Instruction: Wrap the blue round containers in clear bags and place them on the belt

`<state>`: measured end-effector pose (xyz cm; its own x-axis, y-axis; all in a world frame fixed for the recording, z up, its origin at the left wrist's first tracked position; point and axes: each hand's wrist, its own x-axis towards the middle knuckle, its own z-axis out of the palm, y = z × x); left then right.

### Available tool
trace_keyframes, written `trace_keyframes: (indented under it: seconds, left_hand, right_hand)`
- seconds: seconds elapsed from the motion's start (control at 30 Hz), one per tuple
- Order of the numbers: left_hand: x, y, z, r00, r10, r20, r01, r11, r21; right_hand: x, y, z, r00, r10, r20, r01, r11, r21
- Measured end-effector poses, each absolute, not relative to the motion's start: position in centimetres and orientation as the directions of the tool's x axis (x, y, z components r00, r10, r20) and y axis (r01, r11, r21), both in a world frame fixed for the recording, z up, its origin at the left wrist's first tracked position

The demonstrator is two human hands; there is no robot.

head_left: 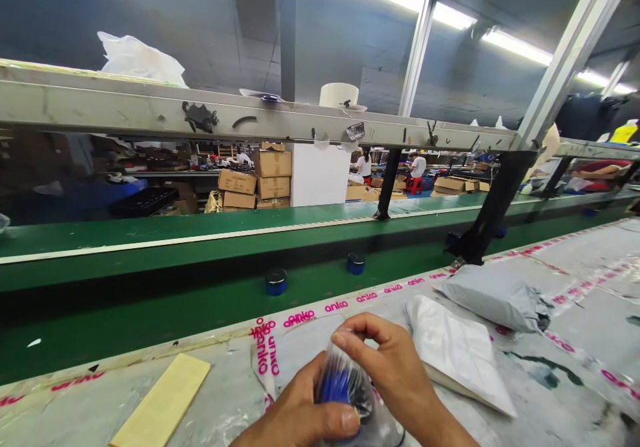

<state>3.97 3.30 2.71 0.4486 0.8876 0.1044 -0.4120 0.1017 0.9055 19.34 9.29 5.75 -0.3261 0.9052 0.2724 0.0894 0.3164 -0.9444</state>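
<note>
A clear plastic bag (327,367) with a blue and black round item (337,387) inside is held over the near table. My left hand (305,407) wraps round the bag and the item from the left, thumb across the front. With thumb and fingertips, my right hand (385,360) pinches the upper end of the bag. The lower part of the item is partly covered by my left thumb. Right of my hands lies a stack of white plastic bags (460,353).
Two blue round containers with dark lids (276,281) (355,263) sit on the green conveyor belt (150,320). A yellow pad (163,400) lies at left, a grey packet (495,297) at right. A black post (495,207) supports the overhead shelf (280,117). People sit in the background.
</note>
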Motion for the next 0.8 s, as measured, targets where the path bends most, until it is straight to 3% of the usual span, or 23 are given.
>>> trace_keyframes:
  seconds: [0.23,0.33,0.47,0.57,0.7,0.8]
  left_hand:
    - [3.1,2.9,2.0,0.433,0.900,-0.055,-0.448,0.268,0.853]
    - [3.5,2.8,1.8,0.387,0.920,-0.059,-0.488,0.259,0.834]
    - [4.2,2.6,1.7,0.251,0.955,-0.160,-0.480,0.266,0.836]
    - [4.5,2.5,2.2,0.119,0.958,-0.260,-0.463,0.285,0.839]
    - [5.0,2.7,3.0,-0.101,0.978,-0.184,-0.388,0.131,0.912]
    - [5.0,3.0,3.0,-0.174,0.975,-0.141,-0.408,0.060,0.911]
  right_hand:
    - [20.7,9.1,6.2,-0.346,0.902,0.257,0.075,0.300,-0.951]
    - [20.9,8.5,6.6,-0.397,0.873,0.282,0.056,0.330,-0.942]
    - [21.2,8.2,6.4,-0.298,0.915,0.272,0.039,0.296,-0.954]
    - [21.7,8.0,5.8,-0.280,0.926,0.252,0.167,0.306,-0.937]
    - [21.9,7.1,5.3,-0.516,0.831,0.209,0.360,0.432,-0.827]
    - [21.6,6.6,4.8,-0.529,0.844,0.087,0.326,0.297,-0.897]
